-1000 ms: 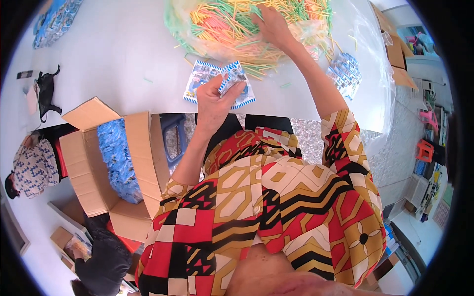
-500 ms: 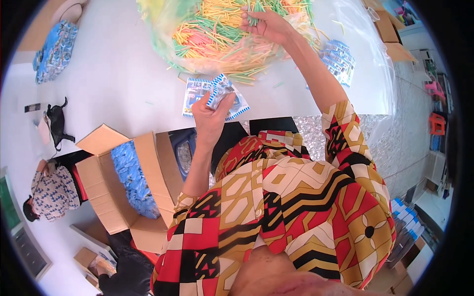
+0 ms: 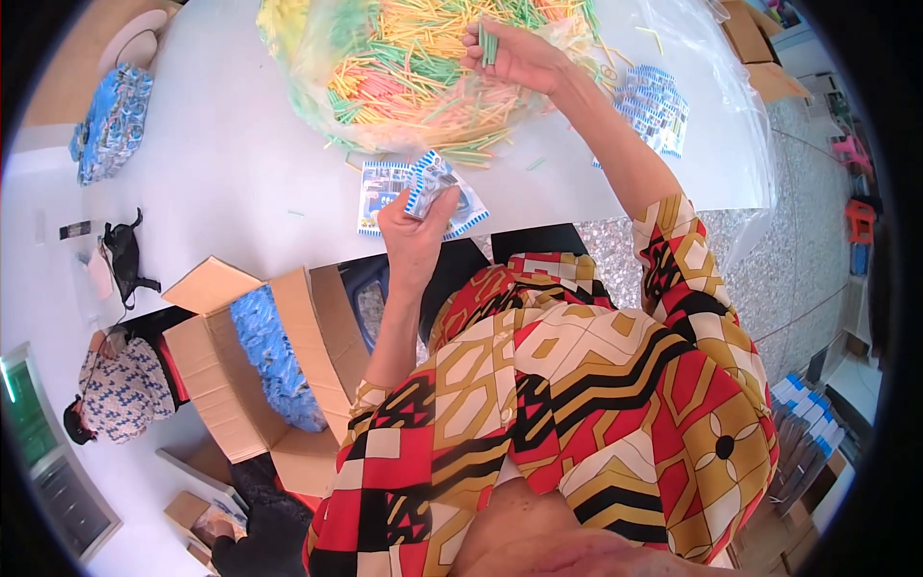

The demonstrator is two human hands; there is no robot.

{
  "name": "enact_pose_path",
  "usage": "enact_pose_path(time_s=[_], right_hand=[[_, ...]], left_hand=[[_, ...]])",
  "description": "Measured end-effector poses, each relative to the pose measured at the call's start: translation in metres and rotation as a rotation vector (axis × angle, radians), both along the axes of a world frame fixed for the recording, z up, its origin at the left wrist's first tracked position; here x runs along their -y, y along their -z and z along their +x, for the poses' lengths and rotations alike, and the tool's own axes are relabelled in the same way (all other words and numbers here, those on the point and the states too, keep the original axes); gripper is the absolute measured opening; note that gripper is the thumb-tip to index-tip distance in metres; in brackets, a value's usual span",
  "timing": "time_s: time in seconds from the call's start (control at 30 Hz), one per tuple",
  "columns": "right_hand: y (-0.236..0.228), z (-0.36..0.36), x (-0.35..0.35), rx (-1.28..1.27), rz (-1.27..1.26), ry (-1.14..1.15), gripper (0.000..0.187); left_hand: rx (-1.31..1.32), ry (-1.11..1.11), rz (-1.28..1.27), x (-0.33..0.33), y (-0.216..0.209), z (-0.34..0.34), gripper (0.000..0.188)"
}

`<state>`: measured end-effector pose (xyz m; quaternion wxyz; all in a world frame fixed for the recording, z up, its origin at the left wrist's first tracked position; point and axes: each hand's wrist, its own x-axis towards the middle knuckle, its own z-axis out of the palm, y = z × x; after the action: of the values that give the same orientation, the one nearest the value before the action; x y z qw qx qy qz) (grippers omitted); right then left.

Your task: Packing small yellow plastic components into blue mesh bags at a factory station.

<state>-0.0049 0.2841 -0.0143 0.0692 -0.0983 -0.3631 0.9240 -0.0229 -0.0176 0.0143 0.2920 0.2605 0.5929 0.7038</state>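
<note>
My left hand (image 3: 415,236) is closed on a blue-and-white printed plastic packet (image 3: 430,183), low over the near edge of the table. A second packet of the same print (image 3: 383,185) lies beneath it, next to my fingers. My right hand (image 3: 527,60) is at the far side, closed round a small bundle of thin green straw-like sticks (image 3: 488,44). Below it spreads a large heap of yellow, green and pink sticks (image 3: 413,72) in an opened clear plastic bag (image 3: 322,106). Further packets (image 3: 654,106) lie in a pile by my right forearm.
A cardboard box (image 3: 221,385) full of blue packets stands at my left, below the table (image 3: 221,173). More blue packets (image 3: 111,125) are stacked at the far left. Loose sticks lie about the bag. Two other people (image 3: 125,389) are at the left.
My right hand has drawn a little nearer, and the green sticks in it now stand as a tighter, upright bundle. My left hand still grips the packet. The whole view has shifted slightly.
</note>
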Motion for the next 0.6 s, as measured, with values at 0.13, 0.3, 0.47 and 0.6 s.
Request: enact_pose_path(time_s=[0.13, 0.3, 0.47, 0.6], right_hand=[[0.008, 0.009, 0.006, -0.025, -0.100, -0.037, 0.020], [-0.032, 0.029, 0.052, 0.048, 0.105, -0.006, 0.017], [-0.079, 0.042, 0.097, -0.080, 0.173, 0.065, 0.023], [-0.119, 0.049, 0.131, -0.129, 0.340, 0.109, 0.024]], left_hand=[[-0.044, 0.011, 0.006, -0.002, 0.003, 0.000, 0.010], [-0.045, 0.032, -0.062, -0.001, -0.006, 0.000, 0.012], [-0.189, 0.108, -0.045, -0.007, 0.001, -0.003, 0.007], [-0.193, 0.063, -0.077, -0.008, -0.003, 0.000, 0.007]])
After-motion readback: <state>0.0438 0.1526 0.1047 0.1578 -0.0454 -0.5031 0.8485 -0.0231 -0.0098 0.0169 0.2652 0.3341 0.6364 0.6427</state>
